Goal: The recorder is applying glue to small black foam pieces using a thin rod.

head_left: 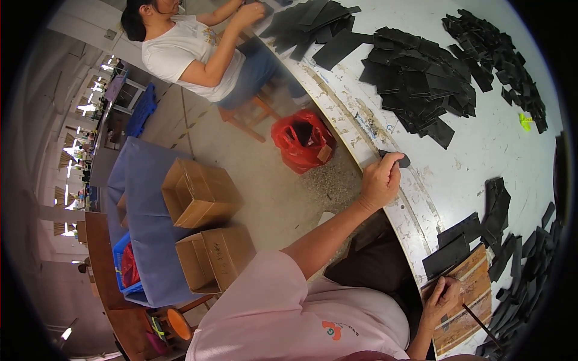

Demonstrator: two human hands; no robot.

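My left hand (382, 182) is at the table's edge, its fingers closed on a small black piece (403, 159) of thin, flat material with a rounded end. Lower right, my right hand (444, 296) rests over a wooden board (471, 274), with its fingers curled together; what they hold, if anything, is hidden. A thin dark stick (481, 325) slants across the board beside that hand. Flat black rectangular pieces (447, 257) lie against the board's far edge.
Piles of black pieces (415, 78) cover parts of the white table (448, 174). A yellow-green scrap (525, 122) lies at right. On the floor are a red bag-lined bin (289, 150) and cardboard boxes (208, 192). A seated co-worker (192, 54) works at the table's far left.
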